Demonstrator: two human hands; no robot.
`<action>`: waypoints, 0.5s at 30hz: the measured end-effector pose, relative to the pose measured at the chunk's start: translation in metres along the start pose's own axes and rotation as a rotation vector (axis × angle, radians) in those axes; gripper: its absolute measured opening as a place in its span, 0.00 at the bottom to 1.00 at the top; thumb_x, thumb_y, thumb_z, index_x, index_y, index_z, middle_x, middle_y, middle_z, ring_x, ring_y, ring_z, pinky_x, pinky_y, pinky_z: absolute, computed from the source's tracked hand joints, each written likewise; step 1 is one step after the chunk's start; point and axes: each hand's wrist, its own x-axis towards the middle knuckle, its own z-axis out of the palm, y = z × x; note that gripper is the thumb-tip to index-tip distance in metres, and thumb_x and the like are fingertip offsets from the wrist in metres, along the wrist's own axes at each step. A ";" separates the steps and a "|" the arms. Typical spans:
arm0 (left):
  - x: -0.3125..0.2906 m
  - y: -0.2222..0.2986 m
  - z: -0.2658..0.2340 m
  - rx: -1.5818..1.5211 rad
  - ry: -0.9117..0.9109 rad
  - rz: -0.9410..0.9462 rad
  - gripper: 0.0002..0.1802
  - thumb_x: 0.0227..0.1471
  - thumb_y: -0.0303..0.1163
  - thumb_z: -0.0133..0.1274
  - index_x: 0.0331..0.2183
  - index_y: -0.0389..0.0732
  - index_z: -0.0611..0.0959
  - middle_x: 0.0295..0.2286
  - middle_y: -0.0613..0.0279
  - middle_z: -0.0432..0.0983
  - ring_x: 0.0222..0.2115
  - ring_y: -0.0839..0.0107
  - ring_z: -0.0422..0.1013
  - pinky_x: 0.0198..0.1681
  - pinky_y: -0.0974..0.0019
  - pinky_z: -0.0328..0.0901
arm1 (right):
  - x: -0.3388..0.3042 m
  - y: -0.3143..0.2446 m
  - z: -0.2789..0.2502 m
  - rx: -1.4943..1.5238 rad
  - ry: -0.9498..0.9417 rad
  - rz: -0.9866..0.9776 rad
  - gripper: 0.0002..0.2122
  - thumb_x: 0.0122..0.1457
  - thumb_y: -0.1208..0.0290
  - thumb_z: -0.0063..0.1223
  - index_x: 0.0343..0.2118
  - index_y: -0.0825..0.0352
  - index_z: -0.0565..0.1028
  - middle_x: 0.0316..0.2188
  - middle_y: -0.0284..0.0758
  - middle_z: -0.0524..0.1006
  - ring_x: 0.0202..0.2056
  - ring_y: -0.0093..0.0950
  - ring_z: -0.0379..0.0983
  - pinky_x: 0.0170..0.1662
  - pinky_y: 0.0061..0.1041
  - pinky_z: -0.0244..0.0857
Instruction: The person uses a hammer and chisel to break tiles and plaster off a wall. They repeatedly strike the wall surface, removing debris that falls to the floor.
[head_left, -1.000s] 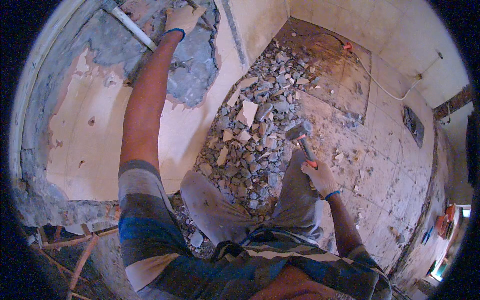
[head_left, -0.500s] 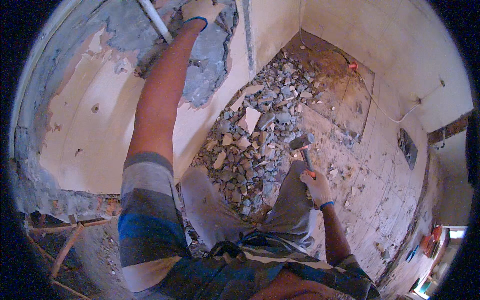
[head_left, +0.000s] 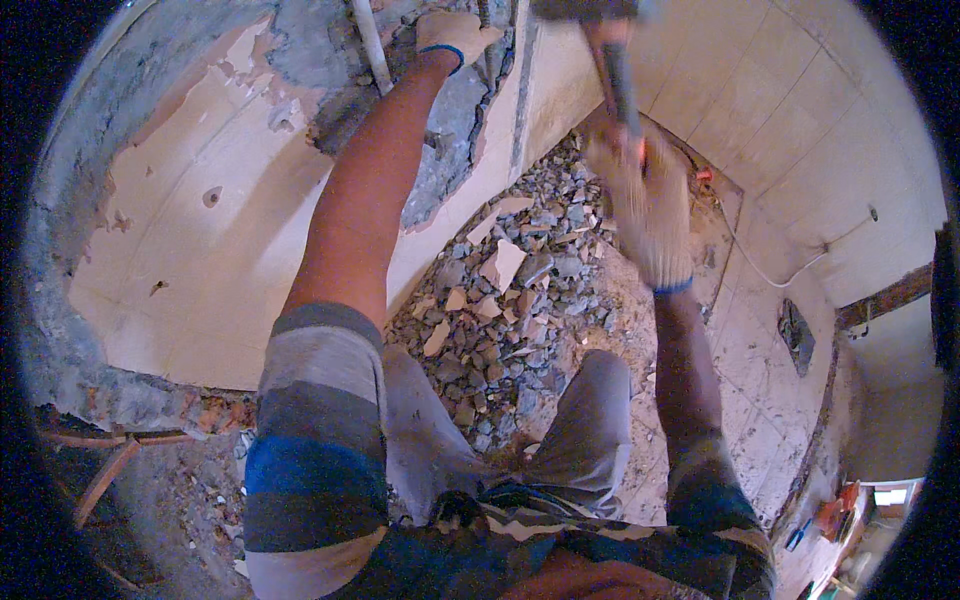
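Note:
My left hand (head_left: 452,35), in a pale work glove with a blue cuff, is raised against the broken wall at the top. It is closed around a grey metal rod that looks like a chisel (head_left: 486,12); its tip is hard to make out against the wall. My right hand (head_left: 645,215), gloved the same way and smeared by motion, grips a hammer (head_left: 622,90) by its handle. The hammer's dark, heavy head (head_left: 585,9) is up at the top edge, right of my left hand.
Rubble and tile shards (head_left: 500,300) lie heaped between my knees and along the wall. A pale pipe (head_left: 372,45) runs down the stripped wall beside my left arm. Remaining tiles (head_left: 200,270) cover the wall's lower part. A cable (head_left: 770,270) trails at right.
My right hand has swung the hammer up from beside my knee to the top of the view. My left hand stays at the wall, appearing slightly farther right and lower as the view shifted.

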 end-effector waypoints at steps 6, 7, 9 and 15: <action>0.000 -0.001 0.007 -0.028 0.033 -0.022 0.42 0.59 0.71 0.45 0.40 0.41 0.91 0.41 0.46 0.87 0.44 0.46 0.82 0.50 0.44 0.74 | 0.109 -0.049 0.028 0.029 0.008 -0.283 0.23 0.66 0.52 0.60 0.42 0.75 0.78 0.27 0.43 0.80 0.30 0.38 0.77 0.36 0.36 0.71; 0.000 0.000 0.007 -0.036 0.049 -0.025 0.40 0.59 0.70 0.47 0.41 0.43 0.92 0.40 0.46 0.87 0.45 0.45 0.82 0.52 0.43 0.72 | 0.124 -0.044 0.037 0.046 -0.007 -0.305 0.24 0.66 0.54 0.61 0.43 0.78 0.77 0.28 0.50 0.80 0.33 0.47 0.79 0.40 0.40 0.72; -0.001 0.002 0.006 -0.038 0.065 -0.043 0.35 0.57 0.68 0.51 0.42 0.47 0.92 0.40 0.45 0.87 0.46 0.45 0.81 0.54 0.42 0.69 | 0.149 -0.033 0.060 -0.271 -0.114 -0.359 0.24 0.65 0.46 0.57 0.41 0.70 0.80 0.27 0.48 0.82 0.31 0.43 0.81 0.37 0.40 0.73; -0.004 0.006 0.006 -0.061 0.080 -0.054 0.35 0.57 0.64 0.54 0.37 0.39 0.91 0.34 0.47 0.86 0.40 0.50 0.82 0.48 0.42 0.71 | 0.139 0.003 0.074 -0.259 -0.228 -0.156 0.25 0.62 0.42 0.55 0.45 0.61 0.85 0.32 0.48 0.85 0.36 0.42 0.84 0.44 0.40 0.74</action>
